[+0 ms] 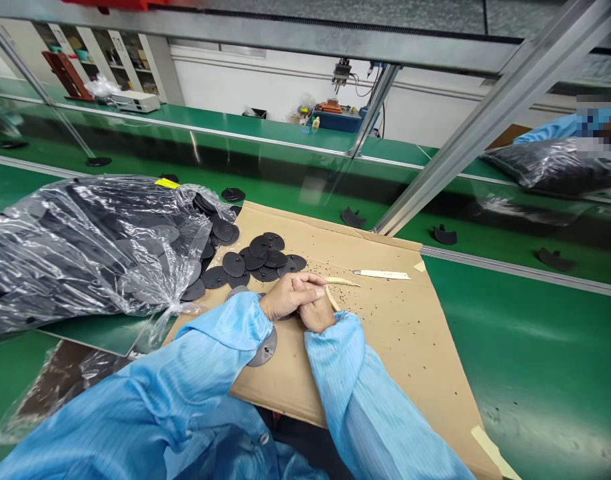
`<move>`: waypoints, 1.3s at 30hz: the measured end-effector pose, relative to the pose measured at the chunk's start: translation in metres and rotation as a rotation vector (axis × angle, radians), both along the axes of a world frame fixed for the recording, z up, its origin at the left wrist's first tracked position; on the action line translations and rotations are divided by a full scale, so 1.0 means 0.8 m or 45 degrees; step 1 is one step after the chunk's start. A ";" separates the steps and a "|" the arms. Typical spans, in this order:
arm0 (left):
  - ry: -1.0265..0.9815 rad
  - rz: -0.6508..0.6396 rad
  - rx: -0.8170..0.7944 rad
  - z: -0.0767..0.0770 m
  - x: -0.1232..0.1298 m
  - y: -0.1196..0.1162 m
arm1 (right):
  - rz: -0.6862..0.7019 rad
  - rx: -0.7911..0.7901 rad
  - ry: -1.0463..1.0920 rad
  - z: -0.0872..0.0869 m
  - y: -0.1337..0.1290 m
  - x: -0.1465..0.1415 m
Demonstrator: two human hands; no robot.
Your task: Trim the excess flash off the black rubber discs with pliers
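Observation:
My left hand [286, 295] and my right hand [317, 311] meet above a cardboard sheet, fingers folded over each other. The left fingers lie across the right hand; anything between them is hidden. Close by the fingertips is a slim tan-handled tool [341, 282] with a thin pointed tip. A second tan strip [332, 299] shows along the right hand's edge; I cannot tell whether it is held. Black oval discs [258, 246] with small central stubs lie in a loose pile beyond the left hand. One greyish disc [265, 348] is below the left wrist.
A large clear bag of black discs [85, 247] fills the left side. A white-handled knife [384, 274] and dark crumbs lie on the cardboard [405, 360]. Black curved pieces [444, 234] rest on the green surface behind. A metal post [465, 127] slants down at right.

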State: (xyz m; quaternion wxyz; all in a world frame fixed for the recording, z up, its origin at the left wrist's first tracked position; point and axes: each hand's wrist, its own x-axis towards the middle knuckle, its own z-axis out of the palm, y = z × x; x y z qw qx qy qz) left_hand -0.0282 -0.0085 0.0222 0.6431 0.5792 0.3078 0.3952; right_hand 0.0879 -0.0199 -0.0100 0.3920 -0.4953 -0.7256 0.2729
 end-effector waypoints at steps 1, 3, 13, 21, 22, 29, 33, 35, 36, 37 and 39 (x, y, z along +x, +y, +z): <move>-0.002 0.001 0.001 0.000 0.000 0.000 | 0.001 -0.004 0.004 0.000 0.000 0.000; -0.006 -0.001 -0.005 0.000 0.000 0.000 | 0.006 -0.010 0.014 0.000 0.000 0.000; -0.018 -0.011 -0.030 -0.003 0.000 0.001 | 0.007 -0.008 0.022 0.003 -0.001 -0.001; 0.000 -0.006 -0.025 0.000 0.000 0.000 | 0.011 -0.016 0.010 0.004 -0.001 -0.001; 0.000 -0.007 -0.026 0.000 0.000 0.000 | 0.010 -0.018 0.013 0.004 -0.001 -0.001; -0.014 -0.005 -0.029 -0.002 0.001 0.000 | 0.011 -0.015 0.028 0.005 -0.002 -0.001; -0.014 -0.002 -0.028 -0.001 0.001 0.000 | 0.014 -0.009 0.029 0.005 -0.002 -0.001; -0.014 0.002 -0.028 0.000 0.001 -0.001 | 0.020 -0.014 0.032 0.005 -0.001 -0.001; -0.014 0.004 -0.028 0.001 0.001 -0.001 | 0.020 -0.016 0.032 0.005 -0.001 -0.001; -0.015 0.004 -0.028 0.001 0.001 -0.001 | 0.019 -0.018 0.032 0.004 -0.001 -0.001; -0.016 0.005 -0.031 0.001 0.001 -0.001 | 0.010 -0.018 0.032 0.004 -0.001 -0.001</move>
